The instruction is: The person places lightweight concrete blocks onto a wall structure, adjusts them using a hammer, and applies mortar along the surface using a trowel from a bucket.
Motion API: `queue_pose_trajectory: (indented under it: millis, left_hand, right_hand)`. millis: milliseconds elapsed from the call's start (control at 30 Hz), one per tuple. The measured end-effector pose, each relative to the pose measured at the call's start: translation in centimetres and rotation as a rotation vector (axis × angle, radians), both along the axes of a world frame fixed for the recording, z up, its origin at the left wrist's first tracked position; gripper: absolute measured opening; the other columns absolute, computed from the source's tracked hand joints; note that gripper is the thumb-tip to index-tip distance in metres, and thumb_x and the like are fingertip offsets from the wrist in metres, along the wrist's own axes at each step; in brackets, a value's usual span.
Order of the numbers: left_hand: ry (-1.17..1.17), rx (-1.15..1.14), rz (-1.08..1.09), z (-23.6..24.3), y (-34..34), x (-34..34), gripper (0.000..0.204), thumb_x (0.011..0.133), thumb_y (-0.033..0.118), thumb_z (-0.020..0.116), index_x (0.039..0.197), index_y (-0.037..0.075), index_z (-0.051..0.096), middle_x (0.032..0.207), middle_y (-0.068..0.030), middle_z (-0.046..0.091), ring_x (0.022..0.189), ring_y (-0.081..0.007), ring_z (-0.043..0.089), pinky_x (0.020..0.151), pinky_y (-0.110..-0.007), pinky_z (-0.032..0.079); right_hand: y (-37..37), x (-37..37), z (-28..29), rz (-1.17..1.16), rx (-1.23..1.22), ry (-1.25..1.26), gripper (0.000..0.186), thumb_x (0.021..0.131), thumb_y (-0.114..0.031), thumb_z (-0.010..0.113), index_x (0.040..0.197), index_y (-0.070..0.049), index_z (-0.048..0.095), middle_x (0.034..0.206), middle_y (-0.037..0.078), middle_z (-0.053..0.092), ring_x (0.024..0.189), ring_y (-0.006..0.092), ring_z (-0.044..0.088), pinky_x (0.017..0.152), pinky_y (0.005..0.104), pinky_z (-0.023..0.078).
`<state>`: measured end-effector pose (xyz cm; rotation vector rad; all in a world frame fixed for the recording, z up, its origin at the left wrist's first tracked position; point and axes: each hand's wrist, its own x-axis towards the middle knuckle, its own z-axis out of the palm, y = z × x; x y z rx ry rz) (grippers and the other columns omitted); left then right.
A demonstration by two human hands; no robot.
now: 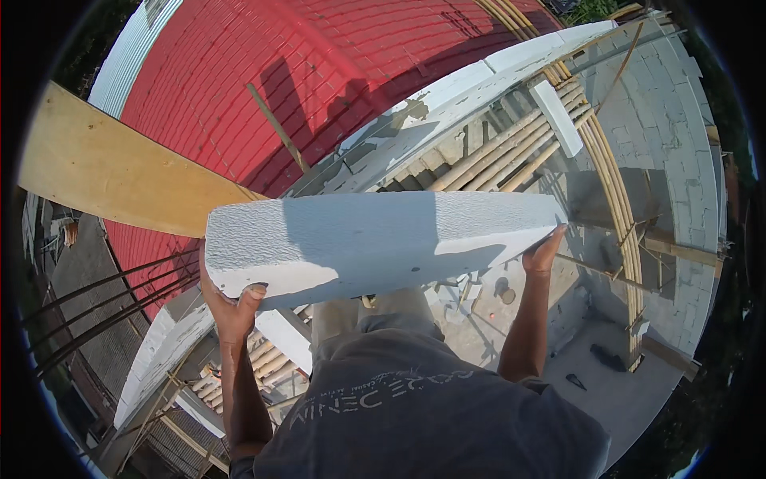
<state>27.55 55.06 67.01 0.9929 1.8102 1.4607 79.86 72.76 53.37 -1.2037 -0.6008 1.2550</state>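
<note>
A long white lightweight concrete block (359, 231) is held level across the front of my body, with shadow over much of its face. My left hand (231, 307) grips its left end, the thumb pressed on the lower front edge and the fingers hidden behind. At the other end my right hand (544, 251) is closed round the block's lower corner, its fingers partly out of sight. The block is in the air, above bamboo poles (511, 152) and a block wall.
A wall top of white blocks (511, 60) runs beyond the block, beside a red roof (239, 80). A plywood board (112, 160) juts in at left, above dark rebar rods (120, 287). Another white block (556, 118) lies on the bamboo. Far below right is a concrete floor (542, 319) with rubble.
</note>
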Motion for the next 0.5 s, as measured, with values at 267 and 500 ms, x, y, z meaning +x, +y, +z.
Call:
queue_pose_trajectory:
  millis: [267,500]
  left_hand:
    - [0.228,0.202,0.052,1.6,5.6,-5.6,0.065,0.068,0.017,0.091,0.118,-0.004,0.055,0.104,-0.0098,0.065,0.091,-0.0181,0.063,0.082,-0.032,0.053]
    - [0.328,0.045,0.045,1.0,8.1,-6.7,0.082,0.065,0.025,0.094,0.129,0.000,0.050,0.109,-0.0170,0.068,0.104,-0.0268,0.068,0.090,-0.041,0.057]
  right_hand:
    - [18.4,-10.1,11.1,0.011,0.370,-0.132,0.088,0.090,-0.075,0.035,0.145,-0.007,0.039,0.146,0.012,0.043,0.136,0.0308,0.039,0.114,0.0500,0.029]
    - [29.0,-18.0,14.2,0.236,0.508,-0.059,0.071,0.086,-0.058,0.037,0.130,-0.006,0.055,0.132,0.012,0.054,0.126,0.0314,0.049,0.107,0.0483,0.037]
